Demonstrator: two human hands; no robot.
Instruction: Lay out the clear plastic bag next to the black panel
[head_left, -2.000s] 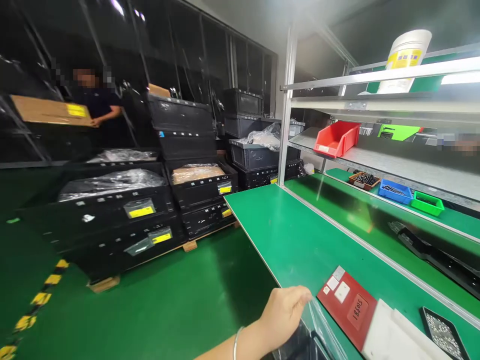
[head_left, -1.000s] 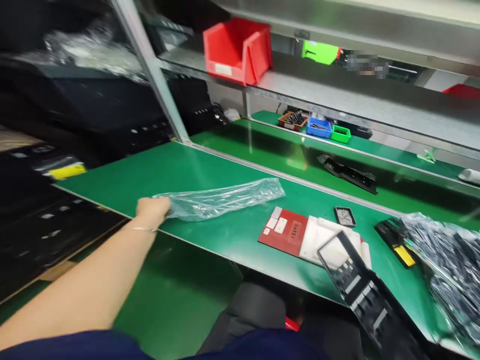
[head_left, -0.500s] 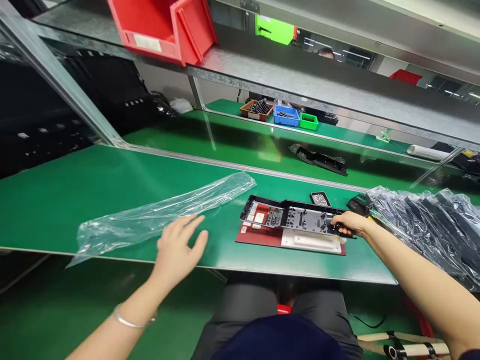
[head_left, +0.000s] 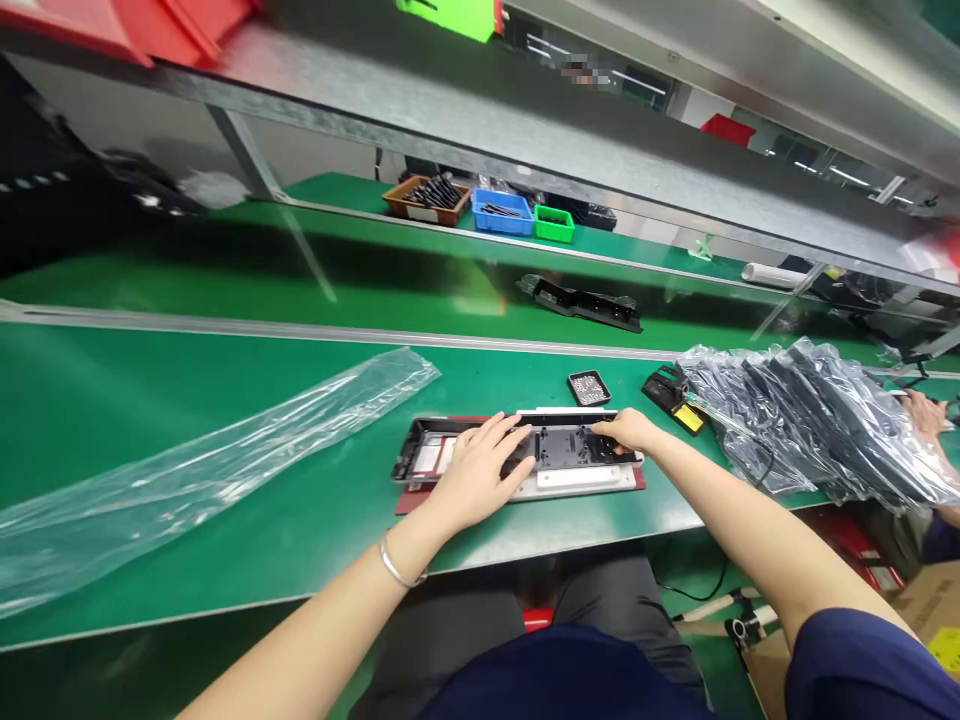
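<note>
Under both hands sits a long black plastic frame [head_left: 559, 445], lying flat on a red-and-white fixture plate [head_left: 577, 482] near the front edge of the green tabletop [head_left: 225, 400]. Left hand [head_left: 480, 470] is spread flat, fingers loosely open, pressing on the middle-left of the frame, not really gripping anything. Right hand [head_left: 626, 430] rests on the frame's right end with fingers curled down onto it; can't tell if it's actually pinching the part or just pushing.

Way off to the left of the left hand there's a long empty clear plastic bag [head_left: 210, 455] lying across the tabletop. Just beyond the right hand: a small black tray [head_left: 589, 387] with tiny bits in it, and next to that a black tool with a yellow label [head_left: 673, 395]. Further right is a heap of bagged black parts [head_left: 810, 420]. Farther back, past a metal rail, another black frame [head_left: 585, 303] lies on the rear level, with brown [head_left: 424, 195], blue [head_left: 501, 210] and green bins [head_left: 553, 222] behind it.
</note>
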